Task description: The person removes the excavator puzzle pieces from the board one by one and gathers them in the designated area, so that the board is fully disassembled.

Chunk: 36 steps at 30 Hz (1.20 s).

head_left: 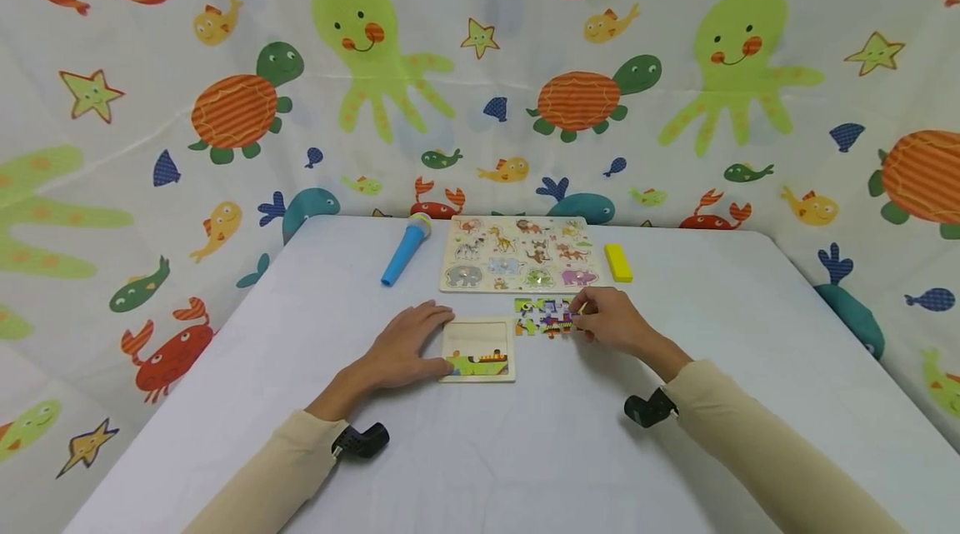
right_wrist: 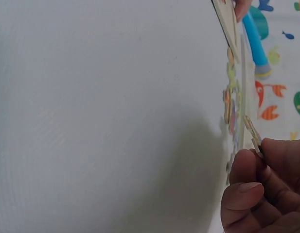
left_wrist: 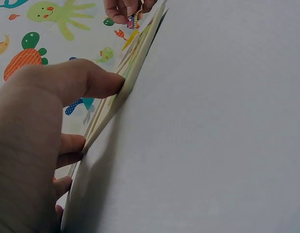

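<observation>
A small square wooden puzzle tray (head_left: 478, 380) lies on the table, with joined jigsaw pieces (head_left: 477, 363) along its bottom. My left hand (head_left: 408, 346) holds its left side, thumb near the lower corner and fingers farther up; the left wrist view shows the thumb (left_wrist: 103, 85) on the tray's rim. To the right of the tray lie several loose jigsaw pieces (head_left: 543, 316), colourful and close together. Above their right end my right hand (head_left: 611, 319) pinches a jigsaw piece (right_wrist: 253, 131) between thumb and fingertips, seen edge-on in the right wrist view.
Behind the pieces lies a wooden animal peg board (head_left: 517, 255). A blue toy microphone (head_left: 405, 251) is on its left, a yellow block (head_left: 618, 262) on its right. The white-covered table (head_left: 480, 459) ends at a curtain (head_left: 450, 126) printed with sea animals.
</observation>
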Available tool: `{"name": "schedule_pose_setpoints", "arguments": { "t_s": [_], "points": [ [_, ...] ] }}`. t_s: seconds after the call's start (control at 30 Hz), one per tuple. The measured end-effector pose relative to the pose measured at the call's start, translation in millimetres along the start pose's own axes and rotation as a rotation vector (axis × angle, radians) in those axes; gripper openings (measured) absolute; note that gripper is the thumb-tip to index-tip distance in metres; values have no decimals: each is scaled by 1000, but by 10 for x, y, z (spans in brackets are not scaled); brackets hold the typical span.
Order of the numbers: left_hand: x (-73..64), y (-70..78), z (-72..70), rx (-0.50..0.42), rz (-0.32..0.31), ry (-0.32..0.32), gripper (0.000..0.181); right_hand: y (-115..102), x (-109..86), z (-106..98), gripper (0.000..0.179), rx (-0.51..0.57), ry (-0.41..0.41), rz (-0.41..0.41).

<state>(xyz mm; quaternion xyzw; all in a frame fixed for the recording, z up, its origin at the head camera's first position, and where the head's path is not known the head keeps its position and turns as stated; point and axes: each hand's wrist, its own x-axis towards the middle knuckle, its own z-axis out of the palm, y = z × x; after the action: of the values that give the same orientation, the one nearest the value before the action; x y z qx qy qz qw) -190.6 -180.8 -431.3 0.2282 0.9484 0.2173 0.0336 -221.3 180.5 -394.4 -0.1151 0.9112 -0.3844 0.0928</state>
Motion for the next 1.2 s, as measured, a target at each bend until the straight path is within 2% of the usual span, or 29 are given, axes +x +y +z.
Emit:
{"name": "schedule_pose_setpoints", "arguments": {
  "t_s": [0.2,0.53,0.97,1.2],
  "points": [
    [2,3,0,-2,-1,3,80,59,34,-27,16,11,-8,87],
    [13,-13,3,2,4,6,79,66,69,-34,20,6,-17,152],
    [17,10,-1,13,12,7,81,-20,151,4,15,-165,9,237],
    [6,1,13,10,5,4,81,-27,178,38,16,-206,4,272]
  ]
}}
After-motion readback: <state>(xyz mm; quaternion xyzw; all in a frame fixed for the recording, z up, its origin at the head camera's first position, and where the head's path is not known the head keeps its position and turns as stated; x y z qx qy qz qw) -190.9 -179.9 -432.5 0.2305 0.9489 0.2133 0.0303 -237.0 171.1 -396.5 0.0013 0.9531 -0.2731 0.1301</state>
